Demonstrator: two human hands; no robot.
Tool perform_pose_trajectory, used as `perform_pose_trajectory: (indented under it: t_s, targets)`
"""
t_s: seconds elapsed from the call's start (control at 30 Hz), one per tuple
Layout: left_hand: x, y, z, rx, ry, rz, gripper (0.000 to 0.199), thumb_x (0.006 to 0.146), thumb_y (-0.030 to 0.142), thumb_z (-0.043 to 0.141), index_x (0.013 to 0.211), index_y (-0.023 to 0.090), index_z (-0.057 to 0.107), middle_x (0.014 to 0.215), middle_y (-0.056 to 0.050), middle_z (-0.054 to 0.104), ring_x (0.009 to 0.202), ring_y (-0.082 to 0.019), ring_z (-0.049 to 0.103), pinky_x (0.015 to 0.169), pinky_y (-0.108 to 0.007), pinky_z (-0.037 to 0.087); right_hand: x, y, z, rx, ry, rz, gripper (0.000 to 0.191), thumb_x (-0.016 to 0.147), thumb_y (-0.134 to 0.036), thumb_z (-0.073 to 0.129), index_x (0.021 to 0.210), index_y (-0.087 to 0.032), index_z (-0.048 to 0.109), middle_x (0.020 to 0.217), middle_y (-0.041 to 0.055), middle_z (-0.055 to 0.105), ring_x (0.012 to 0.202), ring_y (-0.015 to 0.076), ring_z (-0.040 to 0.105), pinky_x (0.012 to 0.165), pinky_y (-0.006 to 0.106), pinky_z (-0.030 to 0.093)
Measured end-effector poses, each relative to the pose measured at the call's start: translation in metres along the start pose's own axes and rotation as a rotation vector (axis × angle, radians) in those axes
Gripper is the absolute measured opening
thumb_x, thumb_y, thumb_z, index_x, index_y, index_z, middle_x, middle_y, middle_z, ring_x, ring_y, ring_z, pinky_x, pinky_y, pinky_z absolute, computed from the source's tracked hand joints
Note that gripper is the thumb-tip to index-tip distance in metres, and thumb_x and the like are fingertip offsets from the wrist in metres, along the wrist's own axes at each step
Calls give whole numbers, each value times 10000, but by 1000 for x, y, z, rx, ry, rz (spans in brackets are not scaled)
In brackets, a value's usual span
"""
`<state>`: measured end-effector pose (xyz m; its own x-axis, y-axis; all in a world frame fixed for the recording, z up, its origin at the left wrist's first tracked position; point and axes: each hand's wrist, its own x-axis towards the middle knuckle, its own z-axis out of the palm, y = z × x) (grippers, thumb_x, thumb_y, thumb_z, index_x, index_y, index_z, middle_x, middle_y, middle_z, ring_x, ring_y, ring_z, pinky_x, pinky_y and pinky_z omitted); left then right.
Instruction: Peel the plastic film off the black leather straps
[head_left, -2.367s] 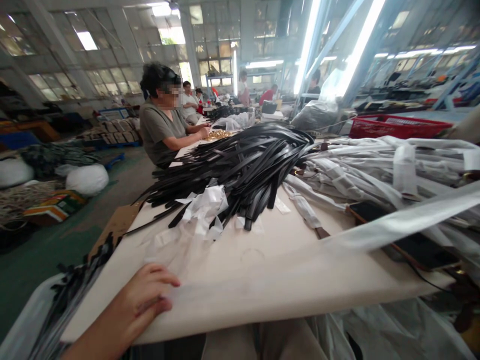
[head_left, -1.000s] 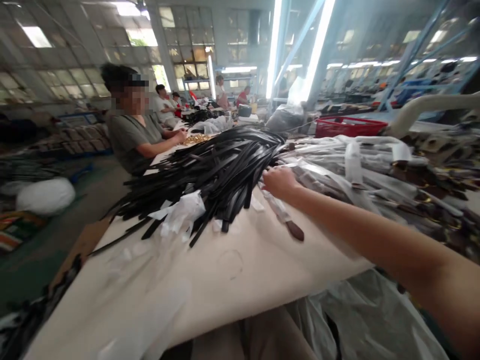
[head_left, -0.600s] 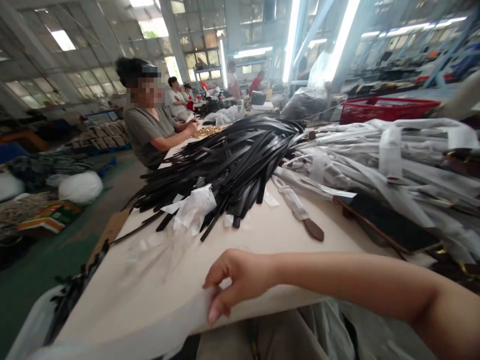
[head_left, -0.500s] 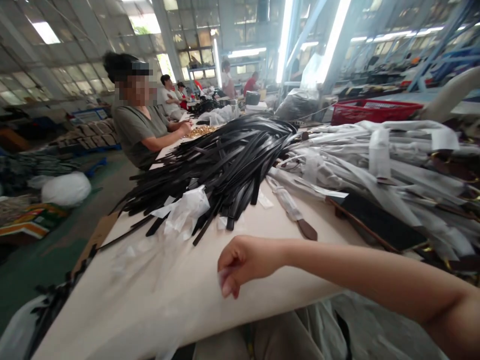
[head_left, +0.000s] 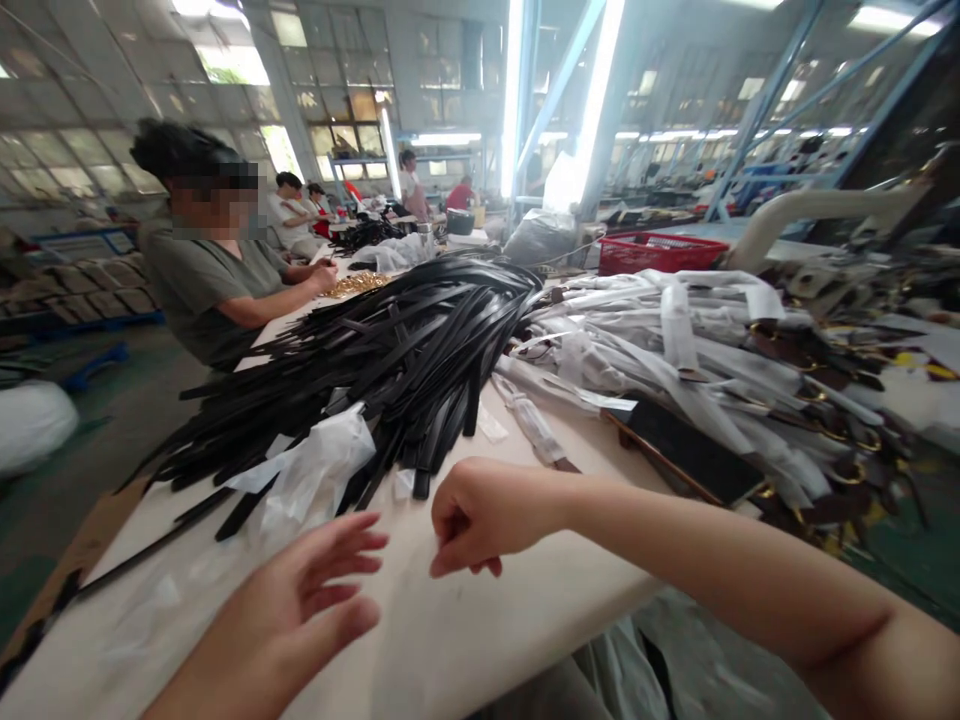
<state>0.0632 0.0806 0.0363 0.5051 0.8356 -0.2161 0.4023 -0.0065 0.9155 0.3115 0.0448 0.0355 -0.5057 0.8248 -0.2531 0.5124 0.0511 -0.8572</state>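
My left hand (head_left: pixel 311 590) is open over the near left of the white table (head_left: pixel 510 620), its fingers spread and nothing in them. To its right, my right hand (head_left: pixel 480 515) is closed in a pinch above the tabletop. Whatever it may hold is hidden; a faint translucent smear shows below the fingers. Crumpled white wrapping (head_left: pixel 315 470) lies beyond my left hand. Behind both hands is a large heap of black straps (head_left: pixel 420 350). A white-wrapped strap (head_left: pixel 531 422) with a brown tip lies just past my right wrist.
Many white-wrapped straps (head_left: pixel 645 330) with brown ends and gold rings pile up at the right, beside a dark board (head_left: pixel 690 450). A red basket (head_left: pixel 660 252) stands behind them. A co-worker (head_left: pixel 217 270) works at the left edge near gold pieces (head_left: pixel 360 284).
My left hand has come into view from the lower left, open. My right hand stays closed in nearly the same place. The whole view has turned to the right.
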Motion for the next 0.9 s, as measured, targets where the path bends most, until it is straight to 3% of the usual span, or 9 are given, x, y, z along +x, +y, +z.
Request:
perform_pose_trajectory:
  t_s: [0.07, 0.13, 0.23, 0.33, 0.47, 0.6, 0.7, 0.8, 0.9]
  targets:
    - [28, 7, 20, -57, -113, -7, 564, 586, 248, 825, 1113, 176, 637, 887, -74, 719, 852, -243, 670, 744, -325, 535, 7, -5, -3, -40, 80, 15, 237, 788, -288, 670, 625, -132, 598, 506, -40, 582, 439, 58, 571, 423, 107, 406]
    - [54, 9, 34, -108, -164, 9, 455, 609, 236, 788, 1033, 142, 653, 779, -55, 715, 743, -208, 657, 691, -299, 512, 16, -4, -11, -31, 141, 34, 232, 807, -259, 642, 617, -134, 600, 492, -35, 581, 428, 63, 566, 398, 111, 395]
    - [77, 2, 38, -145, -80, 49, 330, 615, 276, 784, 883, 114, 681, 728, -50, 701, 681, -173, 619, 662, -273, 481, 43, 8, -34, 132, 340, 119, 364, 846, -350, 634, 564, -126, 580, 472, 2, 593, 382, 80, 546, 371, 147, 411]
    - [82, -11, 32, -164, -45, 29, 340, 598, 302, 798, 863, 109, 709, 718, -44, 690, 666, -156, 596, 659, -261, 466, 86, 23, -62, 285, 626, 238, 474, 875, -465, 590, 535, -140, 530, 403, 19, 536, 343, 99, 512, 337, 186, 421]
    - [76, -20, 28, -188, -35, -18, 388, 529, 269, 823, 861, 101, 711, 607, 8, 601, 585, -121, 525, 585, -232, 415, 122, 31, -83, 438, 710, 263, 420, 913, -357, 571, 560, -168, 443, 370, -48, 420, 316, 48, 397, 346, 160, 412]
    - [72, -20, 29, -177, -35, 2, 384, 513, 247, 831, 853, 109, 715, 584, 43, 513, 569, -100, 470, 547, -212, 366, 92, 27, -66, 589, 596, 157, 393, 885, -347, 620, 597, -161, 428, 431, -76, 415, 348, 15, 339, 401, 144, 422]
    - [72, -20, 32, -208, -103, -12, 381, 508, 223, 831, 856, 122, 713, 655, 6, 593, 623, -133, 531, 585, -232, 402, 52, 25, -35, 589, 389, -97, 386, 768, -470, 720, 692, -127, 560, 497, -31, 520, 393, 50, 449, 402, 169, 420]
    - [74, -23, 34, -238, -148, -31, 375, 506, 214, 829, 849, 126, 703, 698, -22, 647, 653, -159, 571, 609, -247, 430, 29, 30, -10, 513, 490, -348, 393, 750, -491, 723, 758, -112, 621, 545, -4, 570, 407, 61, 478, 368, 162, 372]
    - [77, -28, 35, -209, -113, -24, 394, 520, 233, 837, 868, 124, 687, 630, 10, 599, 603, -136, 541, 584, -238, 419, 26, 38, -3, 485, 685, -369, 379, 786, -489, 686, 734, -119, 619, 527, -7, 562, 385, 54, 442, 350, 166, 334]
